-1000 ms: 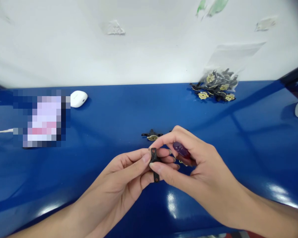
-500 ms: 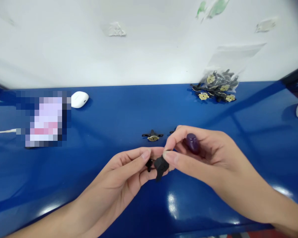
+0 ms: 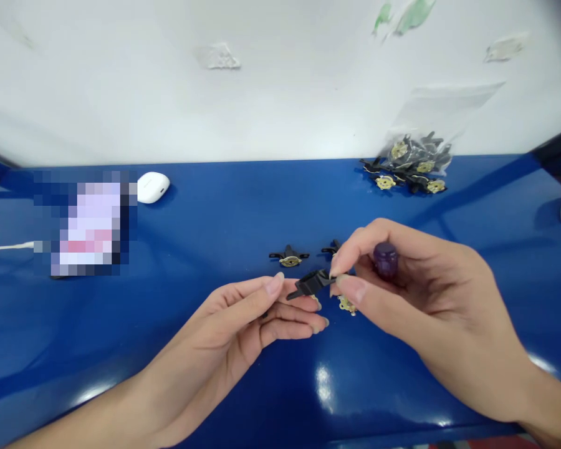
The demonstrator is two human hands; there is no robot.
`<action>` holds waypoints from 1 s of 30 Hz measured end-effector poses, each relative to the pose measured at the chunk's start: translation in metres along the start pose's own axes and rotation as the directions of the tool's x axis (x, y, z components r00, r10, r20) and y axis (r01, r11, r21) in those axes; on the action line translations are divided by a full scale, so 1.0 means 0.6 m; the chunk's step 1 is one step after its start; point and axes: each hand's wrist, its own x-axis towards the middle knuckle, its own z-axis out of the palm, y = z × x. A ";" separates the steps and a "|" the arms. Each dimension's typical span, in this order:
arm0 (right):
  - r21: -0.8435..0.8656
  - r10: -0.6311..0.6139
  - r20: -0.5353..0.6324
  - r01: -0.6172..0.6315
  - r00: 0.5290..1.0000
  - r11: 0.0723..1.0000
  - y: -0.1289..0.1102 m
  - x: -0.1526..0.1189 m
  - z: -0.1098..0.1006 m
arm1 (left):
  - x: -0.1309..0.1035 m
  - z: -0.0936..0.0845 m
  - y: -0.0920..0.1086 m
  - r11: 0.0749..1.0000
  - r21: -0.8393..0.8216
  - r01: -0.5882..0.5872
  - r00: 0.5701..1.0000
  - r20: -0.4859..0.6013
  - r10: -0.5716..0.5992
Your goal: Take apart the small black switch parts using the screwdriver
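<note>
I see the right hand [image 3: 416, 299] closed in a light pinch, thumb and forefinger on one end of the black piece [image 3: 311, 284], with a purple handle [image 3: 386, 260] tucked into the curled palm. The piece is just nearer me than the winged part [image 3: 290, 260] on the surface [image 3: 206, 218], its free end over the left fingers. The left hand [image 3: 243, 318] is half open and palm up, nearer me than the winged part; a dark sliver [image 3: 264, 315] shows in it, and I can't tell whether it is gripped.

My worry is that narrow pinch: if the thumb rolls, the piece could pivot or slip out. The handle shares that hand, so letting the palm go slack could drop it, perhaps onto the gold piece [image 3: 347, 304] to the right of the winged part and nearer me. A low knuckle might also nudge the second black part [image 3: 331, 248], just right of the winged part.

One second earlier both hands had the piece, standing lengthwise, close in front of the winged part. Now it lies flatter, the right hand has drawn off rightward, and more of the second black part shows.
</note>
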 end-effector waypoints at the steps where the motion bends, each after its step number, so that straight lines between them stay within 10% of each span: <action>1: -0.005 -0.010 0.008 0.010 1.000 1.000 0.001 -0.001 0.001 | 0.000 -0.001 0.000 1.000 0.006 0.003 1.000 0.005 -0.003; 21: -0.109 -0.023 0.057 0.029 0.998 0.994 0.020 0.001 0.003 | -0.001 -0.013 0.013 0.964 0.266 0.004 0.993 -0.118 0.029; 30: -0.123 0.033 0.260 0.000 0.965 0.992 0.017 0.005 0.005 | -0.001 -0.013 0.017 0.850 0.526 0.022 0.984 -0.161 0.075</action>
